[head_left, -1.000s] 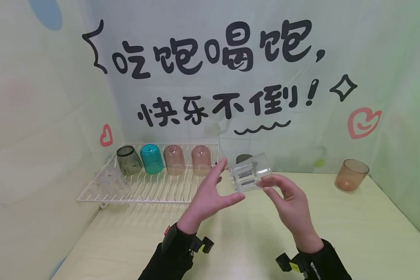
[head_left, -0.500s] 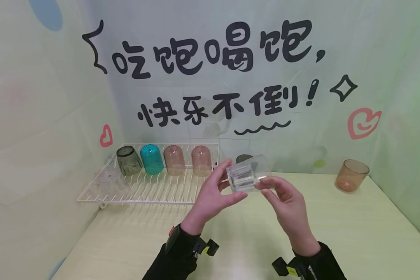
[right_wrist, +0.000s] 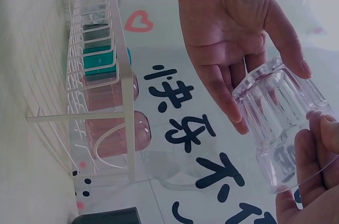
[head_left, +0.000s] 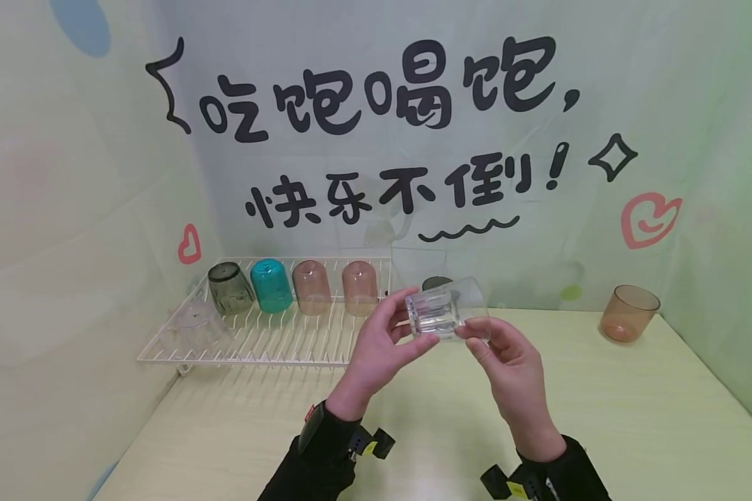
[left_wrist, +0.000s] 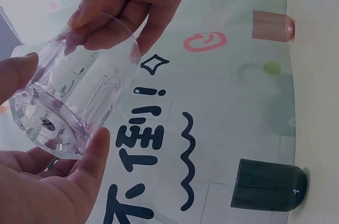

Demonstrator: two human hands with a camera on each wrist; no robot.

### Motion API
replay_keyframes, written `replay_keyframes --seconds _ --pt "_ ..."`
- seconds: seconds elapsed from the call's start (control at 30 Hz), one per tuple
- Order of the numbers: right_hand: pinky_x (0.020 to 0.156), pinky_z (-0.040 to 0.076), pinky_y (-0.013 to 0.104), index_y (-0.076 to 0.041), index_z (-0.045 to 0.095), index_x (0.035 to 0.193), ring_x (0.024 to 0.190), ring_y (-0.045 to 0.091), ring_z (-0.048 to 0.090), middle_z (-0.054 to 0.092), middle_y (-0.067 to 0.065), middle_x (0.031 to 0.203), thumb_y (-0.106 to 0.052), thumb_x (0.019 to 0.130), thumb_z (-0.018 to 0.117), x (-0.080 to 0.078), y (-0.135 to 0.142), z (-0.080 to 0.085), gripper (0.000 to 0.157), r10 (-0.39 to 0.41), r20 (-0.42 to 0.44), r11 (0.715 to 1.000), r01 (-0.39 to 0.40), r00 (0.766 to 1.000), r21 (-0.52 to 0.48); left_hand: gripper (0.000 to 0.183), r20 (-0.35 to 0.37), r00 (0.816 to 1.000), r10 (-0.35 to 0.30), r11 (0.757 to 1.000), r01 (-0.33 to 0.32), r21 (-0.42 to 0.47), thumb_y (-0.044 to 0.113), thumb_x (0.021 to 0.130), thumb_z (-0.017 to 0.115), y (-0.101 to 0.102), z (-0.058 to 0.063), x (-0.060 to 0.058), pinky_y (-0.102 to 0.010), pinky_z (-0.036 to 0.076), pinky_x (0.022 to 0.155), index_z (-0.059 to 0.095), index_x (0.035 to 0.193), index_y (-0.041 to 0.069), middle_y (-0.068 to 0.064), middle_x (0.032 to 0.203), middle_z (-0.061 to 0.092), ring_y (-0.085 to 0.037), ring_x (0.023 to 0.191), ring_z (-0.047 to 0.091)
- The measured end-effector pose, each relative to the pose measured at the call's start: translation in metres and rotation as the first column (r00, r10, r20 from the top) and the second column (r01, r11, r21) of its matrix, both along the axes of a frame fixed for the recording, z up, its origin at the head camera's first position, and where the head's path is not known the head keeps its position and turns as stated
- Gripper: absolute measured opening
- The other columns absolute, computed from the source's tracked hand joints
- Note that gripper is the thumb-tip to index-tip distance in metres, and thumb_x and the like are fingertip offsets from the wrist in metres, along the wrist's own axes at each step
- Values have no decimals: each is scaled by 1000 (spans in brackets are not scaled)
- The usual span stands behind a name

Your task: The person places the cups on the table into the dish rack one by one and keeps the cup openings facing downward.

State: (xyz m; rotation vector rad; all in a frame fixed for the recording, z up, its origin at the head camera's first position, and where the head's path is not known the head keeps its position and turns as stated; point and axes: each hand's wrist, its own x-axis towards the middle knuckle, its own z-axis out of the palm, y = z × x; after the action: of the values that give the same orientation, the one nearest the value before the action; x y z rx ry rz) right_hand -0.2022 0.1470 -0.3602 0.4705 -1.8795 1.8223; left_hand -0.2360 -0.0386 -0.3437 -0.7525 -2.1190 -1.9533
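A clear glass with a thick fluted base is held in the air on its side, base toward the left and mouth toward the right. My left hand grips the base end, thumb on the near side and fingers on the far side; the left wrist view shows both touching the glass. At the mouth end my right hand pinches the wall between thumb and fingers. Part of the rim is covered by the right fingers. In the right wrist view the left palm faces the fluted base.
A white wire rack at the left bears upside-down cups: a grey one, a teal one, two pink ones and a clear one. A dark cup stands behind the glass. An orange cup stands at the right.
My left hand has moved right and closed onto the glass base, which it stood apart from a second ago. The right hand has shifted slightly left with the glass, which now lies more level.
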Motion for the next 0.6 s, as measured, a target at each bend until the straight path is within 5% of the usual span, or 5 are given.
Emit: replay_keyframes --seconds 0.6 --pt "99 36 25 -1 59 111 108 20 52 62 9 107 -4 84 62 -2 1 2 27 65 -60 995 -60 996 75 62 38 999 22 1000 -21 -20 12 75 73 -5 9 4 -28 47 87 47 131 10 -11 118 53 -23 102 55"
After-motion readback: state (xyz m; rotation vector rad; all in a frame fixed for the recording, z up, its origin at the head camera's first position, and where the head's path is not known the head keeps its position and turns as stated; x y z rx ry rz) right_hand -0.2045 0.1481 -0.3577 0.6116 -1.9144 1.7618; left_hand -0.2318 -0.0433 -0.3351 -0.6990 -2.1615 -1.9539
